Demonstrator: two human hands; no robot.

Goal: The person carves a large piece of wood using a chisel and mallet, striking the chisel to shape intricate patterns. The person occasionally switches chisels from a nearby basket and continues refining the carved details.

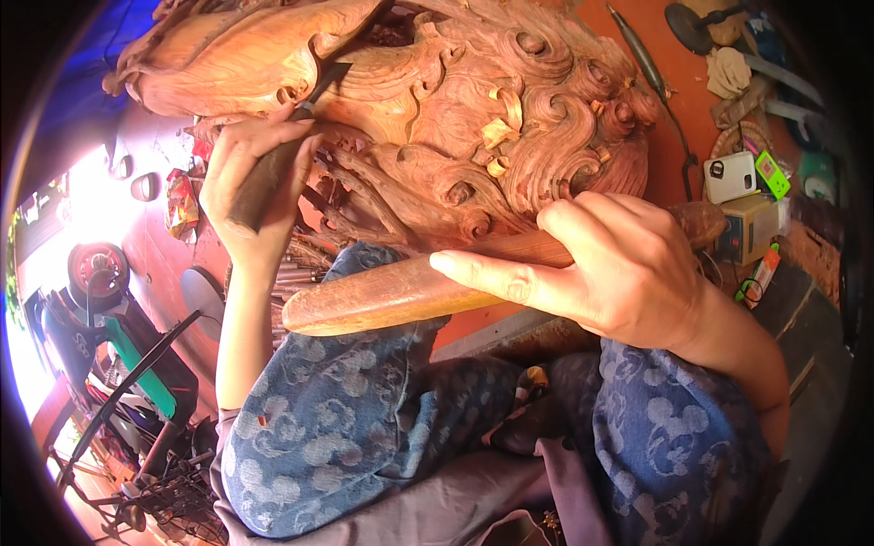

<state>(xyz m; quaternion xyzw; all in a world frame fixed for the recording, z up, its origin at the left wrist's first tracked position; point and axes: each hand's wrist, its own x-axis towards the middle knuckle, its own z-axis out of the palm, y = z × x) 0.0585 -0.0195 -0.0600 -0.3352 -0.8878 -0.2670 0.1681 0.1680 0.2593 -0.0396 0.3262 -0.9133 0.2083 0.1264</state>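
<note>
The left hand (241, 173) curls round the wooden handle of a chisel (264, 187), its dark blade over the left part of the carving (546, 118); I can't tell whether the edge touches. The right hand (628, 273) grips a smooth, rounded wooden club (364, 300), one digit stretched along it, partly blocking the carving's near edge. The carving is reddish, grained wood in deep curls, pale shavings (496, 134) on it. Right of it lies a slim corded tool (642, 59).

The carving (391, 109) is reddish-brown (the shavings (496, 134) pale yellow), the trousers (319, 428) blue with paler rounded motifs.
</note>
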